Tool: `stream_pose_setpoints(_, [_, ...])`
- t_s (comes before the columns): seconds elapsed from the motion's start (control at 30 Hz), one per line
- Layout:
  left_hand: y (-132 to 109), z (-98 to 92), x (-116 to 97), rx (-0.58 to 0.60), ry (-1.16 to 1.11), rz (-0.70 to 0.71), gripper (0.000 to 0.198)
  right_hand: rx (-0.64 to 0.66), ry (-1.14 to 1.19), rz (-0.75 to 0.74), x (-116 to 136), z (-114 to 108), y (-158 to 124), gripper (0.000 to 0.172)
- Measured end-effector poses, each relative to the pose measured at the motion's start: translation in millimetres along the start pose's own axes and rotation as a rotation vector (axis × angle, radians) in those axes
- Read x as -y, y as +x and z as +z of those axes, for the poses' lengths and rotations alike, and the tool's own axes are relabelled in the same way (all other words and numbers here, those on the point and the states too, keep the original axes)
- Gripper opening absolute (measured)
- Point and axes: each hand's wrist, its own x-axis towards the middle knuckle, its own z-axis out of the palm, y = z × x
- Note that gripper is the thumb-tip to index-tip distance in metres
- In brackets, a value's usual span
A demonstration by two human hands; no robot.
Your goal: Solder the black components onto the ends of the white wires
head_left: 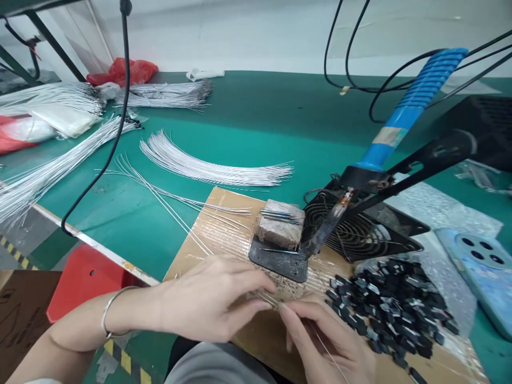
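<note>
My right hand (328, 333) pinches a thin white wire (326, 346) between thumb and forefinger, with part of the wire trailing down past the palm. Close beside it, my left hand (214, 298) is curled, thumb and forefinger around several white wires (264, 296) whose ends point toward the right fingertips. Other white wires (176, 216) run across the table and pass behind the left hand. Just beyond the hands, a worn grey block (280, 229) with metal pins on it rests on a dark metal plate (276, 264), below a blue-handled soldering iron (404, 122) in a black holder.
Small black plastic parts (400, 304) lie heaped at the right, near a phone (480, 266). A black fan (360, 229) stands behind them. Cardboard (224, 213) covers the work spot. Bundles of white wires (216, 165) lie farther back. A black cable (126, 80) hangs at left.
</note>
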Motion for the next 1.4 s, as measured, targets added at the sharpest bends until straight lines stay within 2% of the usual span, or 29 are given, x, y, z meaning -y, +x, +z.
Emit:
stream_pose_setpoints(0.1, [7,15.6,-2,-0.055,-0.090,0.000,0.014,-0.001,0.010,-0.003,-1,0,-2,0.018])
stream_pose_setpoints(0.3, [12,36.1,6,-0.117,-0.587,-0.353,0.018,-0.102,0.067,0.050,-11,-2,-4,0.020])
stream_pose_setpoints(0.37, [14,39.4,8,-0.155,-0.699,-0.392,0.021,-0.134,0.147,0.076,-18,-4,-4,0.020])
stream_pose_setpoints(0.47, [18,41.8,9,-0.222,-0.767,-0.383,0.020,-0.076,0.340,0.102,-27,-7,-4,0.031])
stream_pose_setpoints(0.53, [19,42.4,9,-0.244,-0.788,-0.367,0.018,-0.032,0.416,0.130,-30,-7,-6,0.034])
stream_pose_setpoints(0.6, [20,42.6,9,-0.249,-0.793,-0.373,0.017,-0.023,0.447,0.176,-30,-4,-8,0.028])
stream_pose_setpoints(0.73, [18,42.3,7,-0.243,-0.766,-0.407,0.019,-0.023,0.492,0.242,-27,4,-10,0.017])
stream_pose_setpoints(0.93, [20,44.8,3,-0.267,-0.706,-0.429,0.019,-0.063,0.520,0.337,-17,9,-8,0.013])
stream_pose_setpoints(1.4, [17,56.9,3,-0.295,-0.637,-0.460,0.020,-0.094,0.528,0.386,-11,9,-6,0.013])
